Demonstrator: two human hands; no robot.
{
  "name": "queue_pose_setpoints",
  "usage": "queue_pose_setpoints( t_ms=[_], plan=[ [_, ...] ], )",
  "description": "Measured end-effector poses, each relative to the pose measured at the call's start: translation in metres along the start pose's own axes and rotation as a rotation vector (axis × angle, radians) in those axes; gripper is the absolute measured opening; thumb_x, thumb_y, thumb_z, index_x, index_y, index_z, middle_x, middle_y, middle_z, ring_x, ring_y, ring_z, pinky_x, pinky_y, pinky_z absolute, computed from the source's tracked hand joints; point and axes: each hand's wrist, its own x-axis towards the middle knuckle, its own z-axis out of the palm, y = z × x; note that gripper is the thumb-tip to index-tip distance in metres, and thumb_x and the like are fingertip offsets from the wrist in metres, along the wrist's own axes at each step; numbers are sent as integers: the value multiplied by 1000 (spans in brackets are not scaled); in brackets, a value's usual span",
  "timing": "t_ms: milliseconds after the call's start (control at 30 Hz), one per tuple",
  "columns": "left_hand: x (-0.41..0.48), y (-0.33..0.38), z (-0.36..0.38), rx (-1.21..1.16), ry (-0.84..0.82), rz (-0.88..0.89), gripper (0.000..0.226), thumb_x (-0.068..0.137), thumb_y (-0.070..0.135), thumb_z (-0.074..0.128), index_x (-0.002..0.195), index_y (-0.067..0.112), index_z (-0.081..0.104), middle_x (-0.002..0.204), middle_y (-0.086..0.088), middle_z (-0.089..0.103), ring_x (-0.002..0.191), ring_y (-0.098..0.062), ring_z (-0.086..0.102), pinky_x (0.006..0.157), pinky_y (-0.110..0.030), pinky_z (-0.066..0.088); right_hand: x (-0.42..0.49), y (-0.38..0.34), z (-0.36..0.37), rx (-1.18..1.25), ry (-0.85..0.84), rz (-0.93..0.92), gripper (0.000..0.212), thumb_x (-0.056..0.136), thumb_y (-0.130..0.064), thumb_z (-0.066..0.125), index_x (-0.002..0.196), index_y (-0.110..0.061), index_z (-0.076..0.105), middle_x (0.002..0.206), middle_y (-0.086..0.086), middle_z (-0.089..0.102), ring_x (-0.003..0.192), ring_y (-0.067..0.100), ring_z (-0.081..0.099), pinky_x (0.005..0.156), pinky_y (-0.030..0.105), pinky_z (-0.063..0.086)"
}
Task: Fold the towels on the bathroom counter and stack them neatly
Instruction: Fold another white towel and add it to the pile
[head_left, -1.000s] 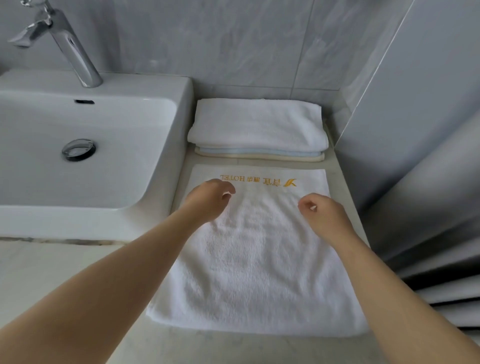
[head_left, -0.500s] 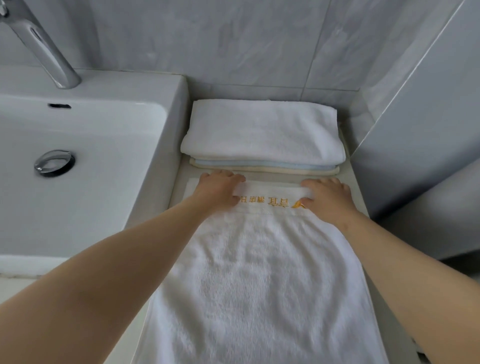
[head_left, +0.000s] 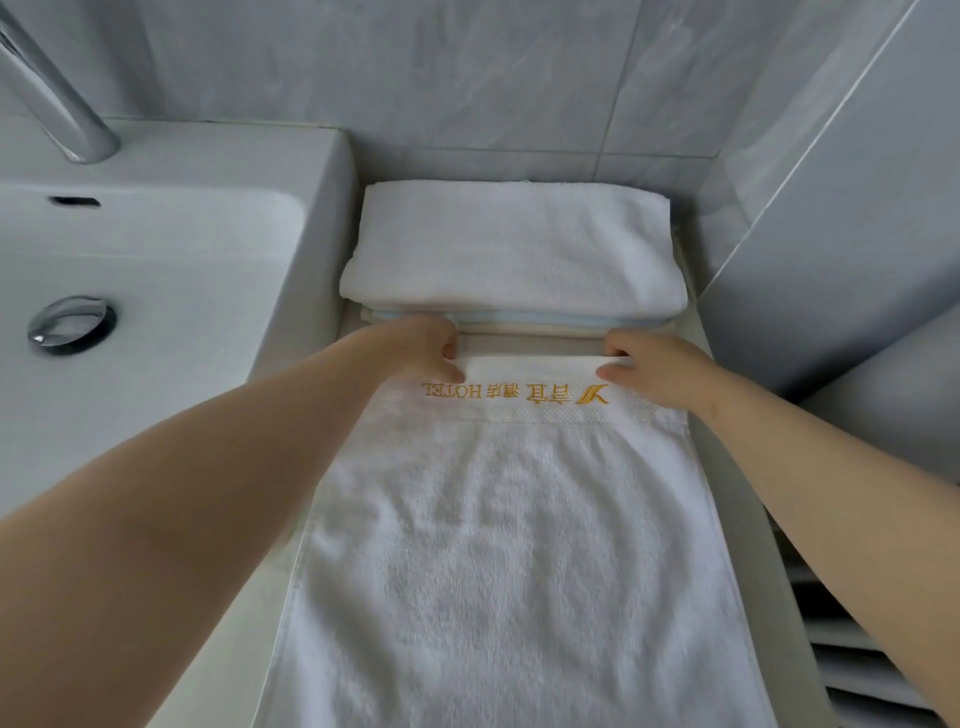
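The left hand (head_left: 423, 353) and right hand (head_left: 657, 371) pinch the far edge of the white gold-lettered terry towel (head_left: 519, 545). The folded towel stack (head_left: 514, 249) lies just beyond.

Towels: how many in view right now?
4. A folded white towel tops the stack at the wall. A pale blue towel and a cream towel show as edges under it. The embroidered towel lies flat in front. Further layers may be hidden.
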Motion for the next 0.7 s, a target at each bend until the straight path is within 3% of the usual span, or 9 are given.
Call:
queue_pose_setpoints(
  t_ms=[67,267,400,533,600,700],
  plan=[
    [1,2,-4,47,-23,-2,20,90,31,58,95,14,48,100,-3,53,89,-21,49,73,-26,35,3,1,-1,-10,-8,3,32,93,-29,53,67,-24,35,67,-8,44,64,14,41,54,25,28],
    [3,1,-11,78,5,-16,19,94,29,51,87,13,45,76,3,46,79,-19,46,68,-26,32,13,0,-3,-42,-25,6,23,96,-28,47,74,-23,39,72,-5,46,67,15,43,54,26,28],
    [8,-1,-2,33,42,-28,23,89,29,58,104,13,54,102,-3,54,92,-22,51,74,-26,38,17,-1,5,-92,-63,10,14,96,-27,47,87,-17,44,78,-4,46,79,19,47,59,29,32],
    [9,-8,10,51,124,-35,35,85,34,62,114,16,55,126,-9,47,121,-28,40,99,-34,38,16,2,12,-111,-48,31,17,93,-31,52,103,-18,53,112,0,41,114,25,37,92,34,37],
    [7,-9,11,55,122,-35,33,86,34,61,112,16,56,125,-9,45,120,-28,40,97,-32,37,13,3,12,-70,-43,37,17,90,-30,56,101,-18,53,117,0,41,111,23,38,93,35,37],
    [2,-7,11,9,115,14,23,84,28,64,101,13,59,107,-3,49,102,-24,52,85,-30,44,7,-2,10,-53,-30,11,16,86,-29,61,90,-23,47,105,-4,43,92,15,44,79,29,33]
  ],
)
